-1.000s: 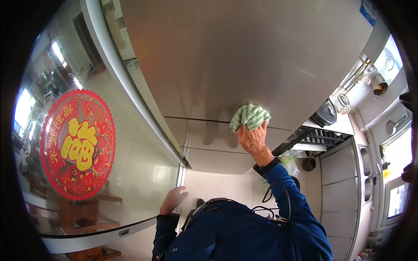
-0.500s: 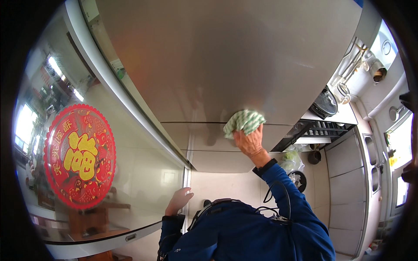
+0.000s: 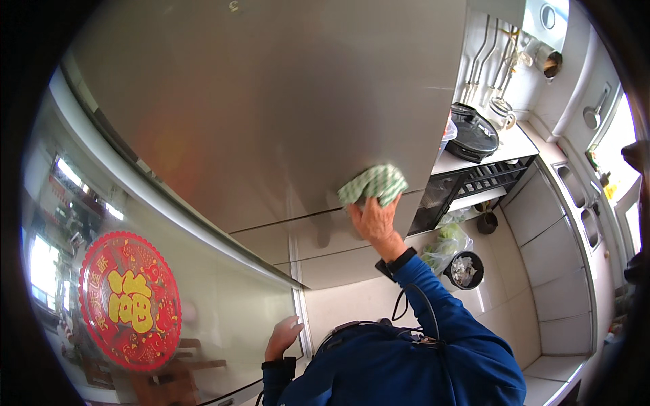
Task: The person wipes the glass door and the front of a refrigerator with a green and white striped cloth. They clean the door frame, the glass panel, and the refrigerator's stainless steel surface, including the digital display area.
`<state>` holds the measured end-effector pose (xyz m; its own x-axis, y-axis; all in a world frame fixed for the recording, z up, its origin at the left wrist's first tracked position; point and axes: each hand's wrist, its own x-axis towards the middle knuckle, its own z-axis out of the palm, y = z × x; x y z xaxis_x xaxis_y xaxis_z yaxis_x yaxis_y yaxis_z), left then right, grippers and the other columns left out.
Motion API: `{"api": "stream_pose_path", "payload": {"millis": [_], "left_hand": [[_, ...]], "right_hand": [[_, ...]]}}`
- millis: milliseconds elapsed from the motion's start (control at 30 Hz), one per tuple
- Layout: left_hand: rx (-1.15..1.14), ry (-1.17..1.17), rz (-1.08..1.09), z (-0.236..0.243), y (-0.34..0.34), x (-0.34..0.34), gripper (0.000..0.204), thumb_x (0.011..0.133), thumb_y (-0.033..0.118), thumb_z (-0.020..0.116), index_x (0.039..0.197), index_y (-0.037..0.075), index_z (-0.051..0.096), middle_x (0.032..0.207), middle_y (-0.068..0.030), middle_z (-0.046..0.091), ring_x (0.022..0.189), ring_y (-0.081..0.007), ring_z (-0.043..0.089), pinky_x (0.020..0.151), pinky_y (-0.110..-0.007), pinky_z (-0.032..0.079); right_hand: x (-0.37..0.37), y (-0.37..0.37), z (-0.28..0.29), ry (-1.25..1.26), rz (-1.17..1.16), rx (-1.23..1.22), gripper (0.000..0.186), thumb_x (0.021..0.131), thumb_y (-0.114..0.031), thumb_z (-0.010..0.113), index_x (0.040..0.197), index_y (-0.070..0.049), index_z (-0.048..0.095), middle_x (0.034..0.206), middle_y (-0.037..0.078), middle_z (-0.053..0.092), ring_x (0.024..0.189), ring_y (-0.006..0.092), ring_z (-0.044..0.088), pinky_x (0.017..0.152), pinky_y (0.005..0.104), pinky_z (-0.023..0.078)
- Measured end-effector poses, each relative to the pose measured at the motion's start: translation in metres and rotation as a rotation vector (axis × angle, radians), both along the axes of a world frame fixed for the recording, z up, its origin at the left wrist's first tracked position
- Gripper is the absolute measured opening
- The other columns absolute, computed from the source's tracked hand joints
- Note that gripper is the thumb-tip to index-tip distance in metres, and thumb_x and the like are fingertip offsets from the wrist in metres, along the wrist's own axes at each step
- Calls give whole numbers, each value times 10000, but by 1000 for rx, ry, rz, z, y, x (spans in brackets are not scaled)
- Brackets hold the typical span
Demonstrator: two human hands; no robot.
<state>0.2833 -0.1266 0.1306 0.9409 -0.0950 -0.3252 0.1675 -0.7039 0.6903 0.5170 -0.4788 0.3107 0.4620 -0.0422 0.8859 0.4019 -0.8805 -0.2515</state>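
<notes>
My right hand [image 3: 376, 227] presses a green-and-white checked cloth [image 3: 376, 181] against a tall grey metallic fridge door [image 3: 271, 122]. The cloth is bunched under my fingers, just above the horizontal seam between the upper door and the lower panel [image 3: 345, 237]. Part of my fingers is hidden by the cloth. Low on the left, my left hand [image 3: 284, 336] is held beside the frame of a glass door, fingers loosely bent and apart, holding nothing.
A glass door [image 3: 237, 298] with a round red-and-gold decoration [image 3: 130, 301] stands on the left. To the right are a lidded black pan [image 3: 474, 133] on a white counter, a black rack [image 3: 501, 177], a bin [image 3: 467, 269] and a plastic bag of greens [image 3: 448, 245] on the floor.
The view has turned, showing more of the kitchen on the right. My right hand has slid the cloth up off the seam and slightly toward the fridge's right edge.
</notes>
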Motion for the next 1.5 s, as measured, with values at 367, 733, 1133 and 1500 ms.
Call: {"api": "stream_pose_path", "payload": {"millis": [367,733,1133,1500], "left_hand": [[3,45,-26,21,-28,8,529,920,336,668,1296,-33,622,1293,-228,659,1221,-337,626,1029,-389,489],[61,37,20,8,-11,-3,495,915,326,678,1268,-20,652,1292,-211,666,1222,-324,630,1035,-377,491],[39,28,80,4,-12,-16,474,916,328,681,1247,-10,664,1277,-213,669,1217,-346,626,1039,-394,490],[-10,19,100,-12,1,-20,499,901,326,689,1257,-21,652,1233,-225,688,1155,-336,665,983,-386,523]], "right_hand": [[41,-50,49,-21,56,88,667,813,-289,736,1362,24,522,1282,299,552,1104,501,562,950,570,440],[27,2,29,65,176,-288,541,842,-425,705,1328,-201,632,1429,67,555,1343,302,482,1111,585,304],[3,0,-42,276,266,-390,615,810,-321,700,1369,-105,563,1358,180,562,1250,393,526,1046,569,415],[75,3,155,-206,36,-229,601,812,-361,723,1343,-101,616,1415,202,525,1347,436,439,1117,635,289]]}}
